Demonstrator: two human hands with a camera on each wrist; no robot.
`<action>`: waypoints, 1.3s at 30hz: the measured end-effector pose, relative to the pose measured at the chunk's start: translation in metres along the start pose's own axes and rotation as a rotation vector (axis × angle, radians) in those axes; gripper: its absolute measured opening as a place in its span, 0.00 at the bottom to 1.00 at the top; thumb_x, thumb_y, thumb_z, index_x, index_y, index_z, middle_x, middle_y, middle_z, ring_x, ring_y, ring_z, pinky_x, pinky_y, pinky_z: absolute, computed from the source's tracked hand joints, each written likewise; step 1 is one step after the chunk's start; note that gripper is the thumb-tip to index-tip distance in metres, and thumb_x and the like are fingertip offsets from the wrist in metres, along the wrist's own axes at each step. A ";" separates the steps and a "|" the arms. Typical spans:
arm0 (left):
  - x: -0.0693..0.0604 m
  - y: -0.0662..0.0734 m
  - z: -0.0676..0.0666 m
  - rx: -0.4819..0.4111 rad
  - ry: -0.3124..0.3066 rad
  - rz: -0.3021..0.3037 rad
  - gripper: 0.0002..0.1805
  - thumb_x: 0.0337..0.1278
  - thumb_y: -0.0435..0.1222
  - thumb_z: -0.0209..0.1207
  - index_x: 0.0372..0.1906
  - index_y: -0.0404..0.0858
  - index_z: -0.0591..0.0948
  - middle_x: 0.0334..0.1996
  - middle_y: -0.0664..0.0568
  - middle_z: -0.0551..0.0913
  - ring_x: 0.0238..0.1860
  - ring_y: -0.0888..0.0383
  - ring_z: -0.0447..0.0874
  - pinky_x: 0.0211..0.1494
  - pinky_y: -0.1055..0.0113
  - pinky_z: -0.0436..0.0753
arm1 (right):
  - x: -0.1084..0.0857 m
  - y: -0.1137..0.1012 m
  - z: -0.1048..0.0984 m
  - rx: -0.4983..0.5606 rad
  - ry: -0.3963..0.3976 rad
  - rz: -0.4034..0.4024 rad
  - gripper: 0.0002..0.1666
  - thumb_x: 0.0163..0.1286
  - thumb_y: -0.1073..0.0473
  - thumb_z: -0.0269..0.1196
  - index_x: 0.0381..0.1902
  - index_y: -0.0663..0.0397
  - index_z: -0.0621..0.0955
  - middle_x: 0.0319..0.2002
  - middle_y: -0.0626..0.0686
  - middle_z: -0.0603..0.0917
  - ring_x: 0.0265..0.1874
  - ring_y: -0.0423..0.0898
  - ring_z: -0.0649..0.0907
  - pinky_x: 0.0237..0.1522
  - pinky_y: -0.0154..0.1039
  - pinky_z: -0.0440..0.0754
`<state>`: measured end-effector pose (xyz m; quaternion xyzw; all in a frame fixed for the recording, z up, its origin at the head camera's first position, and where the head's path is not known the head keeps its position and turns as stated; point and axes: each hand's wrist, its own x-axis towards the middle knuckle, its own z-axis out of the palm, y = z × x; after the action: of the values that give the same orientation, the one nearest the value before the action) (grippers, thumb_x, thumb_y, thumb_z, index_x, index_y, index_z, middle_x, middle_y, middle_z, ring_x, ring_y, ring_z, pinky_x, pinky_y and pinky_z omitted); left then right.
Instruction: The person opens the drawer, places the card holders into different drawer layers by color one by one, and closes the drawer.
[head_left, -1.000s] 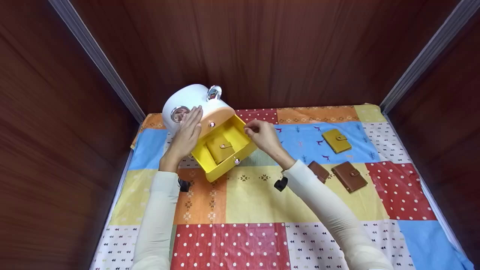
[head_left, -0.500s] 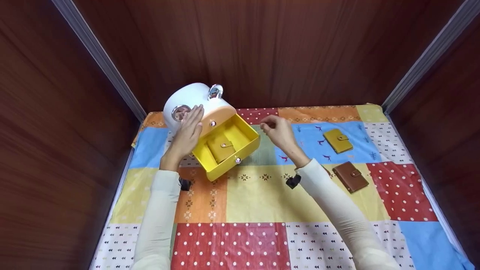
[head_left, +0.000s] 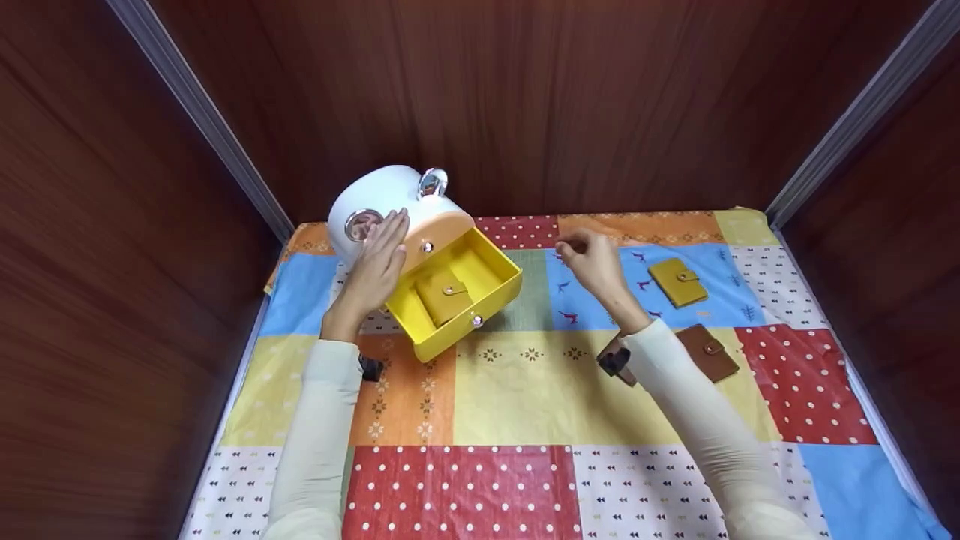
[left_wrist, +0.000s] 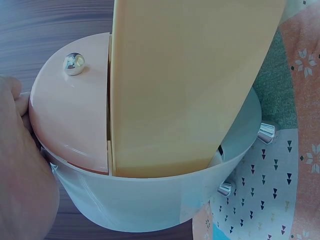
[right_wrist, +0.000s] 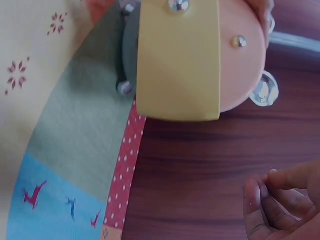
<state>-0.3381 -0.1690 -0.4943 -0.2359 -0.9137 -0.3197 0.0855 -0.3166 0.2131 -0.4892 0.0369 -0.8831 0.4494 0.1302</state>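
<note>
A white rounded drawer box (head_left: 386, 187) with a peach upper front stands at the back left. Its yellow lower drawer (head_left: 496, 298) is pulled out, and a mustard snap-tab wallet (head_left: 442, 300) lies inside. My left hand (head_left: 369, 274) rests on the box's top beside the upper drawer front, fingers straight. To the right of the drawer, my right hand (head_left: 598, 264) is in the air with loosely curled fingers. In the right wrist view, thumb and fingertips of that hand (right_wrist: 280, 205) come close together, with nothing seen between them.
Another mustard wallet (head_left: 677, 281) lies at the right. Two brown wallets lie nearer: the larger brown wallet (head_left: 712, 356) is partly behind my forearm, the other brown wallet (head_left: 609, 346) partly behind my wrist. Dark wood panels (head_left: 510, 105) surround the patchwork-covered table (head_left: 525, 390).
My right hand has moved right, away from the drawer's edge, its fingers still curled. The left hand stays on the box. The drawer remains pulled out with the wallet in it.
</note>
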 end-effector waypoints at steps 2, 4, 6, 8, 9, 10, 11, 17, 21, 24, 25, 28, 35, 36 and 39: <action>0.000 0.000 0.000 -0.002 0.007 0.011 0.30 0.88 0.40 0.39 0.86 0.39 0.56 0.87 0.48 0.54 0.89 0.48 0.46 0.92 0.50 0.37 | 0.001 0.004 -0.005 -0.008 0.008 0.005 0.12 0.77 0.63 0.63 0.49 0.63 0.90 0.39 0.62 0.93 0.32 0.43 0.86 0.32 0.27 0.78; 0.000 0.000 -0.001 -0.001 0.010 0.014 0.30 0.88 0.39 0.39 0.86 0.39 0.57 0.87 0.48 0.55 0.89 0.47 0.46 0.92 0.50 0.37 | 0.001 0.008 -0.009 -0.013 0.009 0.015 0.13 0.78 0.63 0.62 0.50 0.63 0.90 0.40 0.63 0.92 0.33 0.45 0.86 0.32 0.27 0.78; 0.000 0.000 0.000 0.001 0.006 0.011 0.30 0.88 0.40 0.39 0.86 0.39 0.57 0.87 0.48 0.54 0.89 0.48 0.46 0.92 0.50 0.37 | 0.001 0.013 -0.014 -0.019 0.010 0.038 0.13 0.78 0.63 0.61 0.51 0.62 0.90 0.42 0.63 0.92 0.34 0.47 0.87 0.33 0.29 0.78; 0.000 0.000 0.000 0.003 0.000 0.003 0.30 0.88 0.40 0.38 0.86 0.40 0.56 0.87 0.49 0.53 0.89 0.49 0.45 0.92 0.51 0.36 | 0.001 0.017 -0.018 -0.030 0.014 0.063 0.13 0.79 0.62 0.61 0.51 0.61 0.90 0.43 0.63 0.92 0.36 0.49 0.87 0.34 0.31 0.79; 0.000 0.000 0.000 0.005 -0.004 0.000 0.30 0.88 0.41 0.38 0.86 0.40 0.55 0.88 0.49 0.53 0.89 0.49 0.45 0.92 0.52 0.36 | 0.001 0.020 -0.020 -0.030 0.016 0.072 0.14 0.80 0.62 0.60 0.51 0.61 0.90 0.43 0.64 0.92 0.37 0.50 0.88 0.34 0.31 0.80; 0.000 0.000 0.000 0.007 -0.007 -0.003 0.31 0.88 0.41 0.38 0.86 0.41 0.55 0.88 0.49 0.53 0.89 0.49 0.44 0.92 0.52 0.36 | 0.001 0.022 -0.022 -0.032 0.021 0.082 0.14 0.80 0.62 0.60 0.51 0.60 0.90 0.43 0.63 0.92 0.37 0.50 0.88 0.35 0.32 0.80; 0.000 0.000 0.000 0.009 -0.010 -0.006 0.31 0.88 0.41 0.37 0.86 0.41 0.55 0.88 0.49 0.52 0.89 0.49 0.44 0.92 0.53 0.36 | 0.002 0.025 -0.024 -0.036 0.026 0.088 0.14 0.80 0.62 0.60 0.51 0.61 0.90 0.44 0.63 0.92 0.37 0.50 0.88 0.35 0.32 0.80; 0.000 0.000 0.000 0.010 -0.018 -0.013 0.31 0.88 0.41 0.36 0.87 0.41 0.53 0.88 0.49 0.51 0.89 0.49 0.43 0.92 0.52 0.35 | 0.004 0.042 -0.035 -0.046 0.079 0.090 0.13 0.79 0.64 0.61 0.50 0.64 0.90 0.43 0.64 0.92 0.34 0.45 0.86 0.33 0.25 0.78; 0.000 0.000 0.000 0.010 -0.017 -0.013 0.31 0.88 0.41 0.36 0.87 0.41 0.53 0.88 0.48 0.51 0.89 0.49 0.43 0.92 0.52 0.35 | 0.005 0.052 -0.043 -0.054 0.096 0.114 0.14 0.79 0.64 0.60 0.51 0.65 0.89 0.45 0.65 0.92 0.37 0.46 0.86 0.33 0.23 0.76; 0.000 0.000 0.000 0.009 -0.016 -0.014 0.31 0.88 0.42 0.37 0.87 0.41 0.53 0.88 0.49 0.51 0.89 0.49 0.43 0.92 0.52 0.35 | 0.005 0.060 -0.049 -0.057 0.095 0.144 0.15 0.80 0.63 0.59 0.54 0.64 0.88 0.48 0.65 0.91 0.42 0.51 0.87 0.36 0.27 0.78; 0.000 0.000 0.000 0.008 -0.015 -0.015 0.31 0.88 0.42 0.37 0.87 0.42 0.53 0.88 0.49 0.51 0.89 0.49 0.43 0.92 0.52 0.35 | 0.005 0.063 -0.051 -0.062 0.094 0.153 0.15 0.80 0.62 0.59 0.54 0.64 0.88 0.49 0.65 0.91 0.44 0.53 0.87 0.38 0.29 0.79; 0.000 0.000 0.001 0.005 -0.011 -0.011 0.31 0.88 0.41 0.37 0.87 0.41 0.54 0.88 0.49 0.52 0.89 0.49 0.44 0.92 0.52 0.36 | 0.004 0.071 -0.058 -0.081 0.095 0.163 0.16 0.81 0.61 0.59 0.55 0.64 0.87 0.51 0.66 0.90 0.48 0.59 0.88 0.43 0.40 0.82; 0.001 -0.001 0.001 0.006 -0.003 0.003 0.31 0.88 0.40 0.39 0.86 0.40 0.55 0.87 0.48 0.53 0.89 0.48 0.45 0.92 0.51 0.36 | 0.005 0.087 -0.069 -0.120 0.092 0.166 0.16 0.81 0.61 0.60 0.55 0.66 0.87 0.52 0.68 0.89 0.50 0.64 0.88 0.49 0.54 0.84; 0.001 0.000 0.001 0.006 -0.003 -0.001 0.31 0.88 0.40 0.39 0.86 0.40 0.55 0.87 0.48 0.53 0.89 0.48 0.45 0.92 0.51 0.36 | 0.005 0.089 -0.071 -0.125 0.089 0.173 0.16 0.81 0.61 0.60 0.56 0.66 0.87 0.52 0.68 0.89 0.49 0.64 0.88 0.48 0.53 0.84; 0.001 -0.001 0.001 0.006 -0.008 -0.012 0.31 0.88 0.41 0.38 0.86 0.41 0.55 0.88 0.49 0.52 0.89 0.49 0.44 0.92 0.51 0.36 | 0.004 0.094 -0.075 -0.145 0.088 0.198 0.16 0.81 0.61 0.59 0.56 0.65 0.86 0.52 0.68 0.89 0.47 0.62 0.87 0.43 0.46 0.83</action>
<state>-0.3393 -0.1686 -0.4951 -0.2315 -0.9163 -0.3165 0.0807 -0.3232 0.3297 -0.5197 -0.0796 -0.9059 0.3964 0.1261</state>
